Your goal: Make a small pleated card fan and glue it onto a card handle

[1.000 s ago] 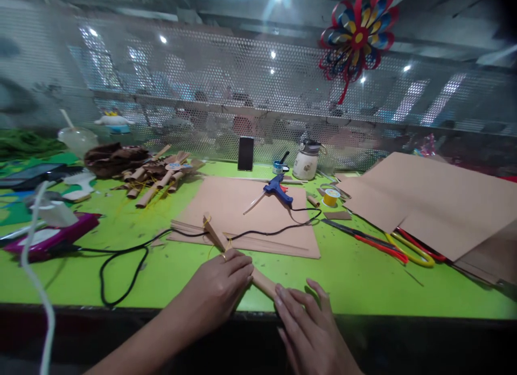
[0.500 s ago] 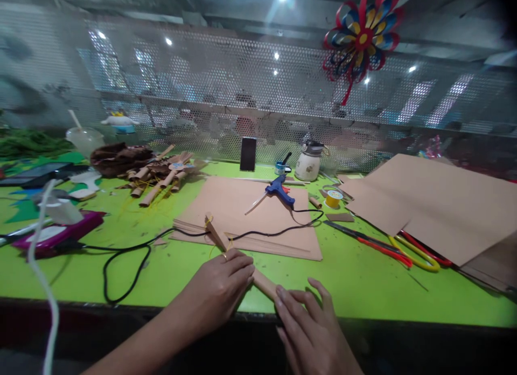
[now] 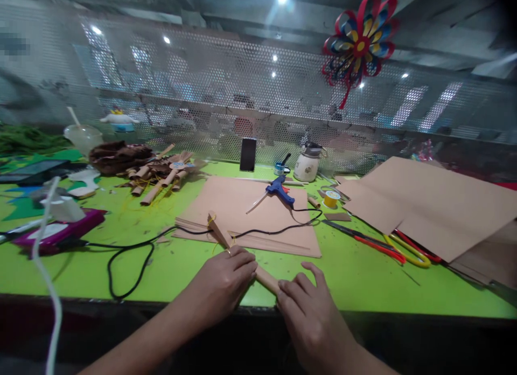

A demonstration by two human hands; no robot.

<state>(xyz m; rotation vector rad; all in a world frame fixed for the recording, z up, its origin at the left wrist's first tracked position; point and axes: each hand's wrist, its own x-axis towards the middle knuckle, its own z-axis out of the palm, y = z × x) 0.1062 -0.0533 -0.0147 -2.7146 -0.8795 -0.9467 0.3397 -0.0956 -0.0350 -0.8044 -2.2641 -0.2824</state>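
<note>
A rolled brown paper tube [image 3: 266, 278] slants across the front of the table, with yellow thread tied round its far part. My left hand [image 3: 228, 278] is closed over the tube's middle, palm down. The near end sits in the fingers of my right hand [image 3: 307, 305], which are curled on it while the index finger sticks up. Beyond my hands lies a stack of brown paper sheets [image 3: 250, 202]. On that stack rests a blue glue gun [image 3: 279, 190], its black cord [image 3: 266, 234] running left past the tube.
At left are a purple power strip [image 3: 60, 229] with a white cable [image 3: 46, 278] and several finished paper rolls [image 3: 163, 187]. At right lie scissors [image 3: 407, 248], a black-and-red tool [image 3: 363, 240], a yellow thread spool [image 3: 332, 199] and large brown sheets [image 3: 428, 202]. A bottle [image 3: 307, 164] stands behind.
My right hand's fingers have closed in around the near end of the tube, where they were more spread. My left hand keeps its hold, and the view has shifted slightly.
</note>
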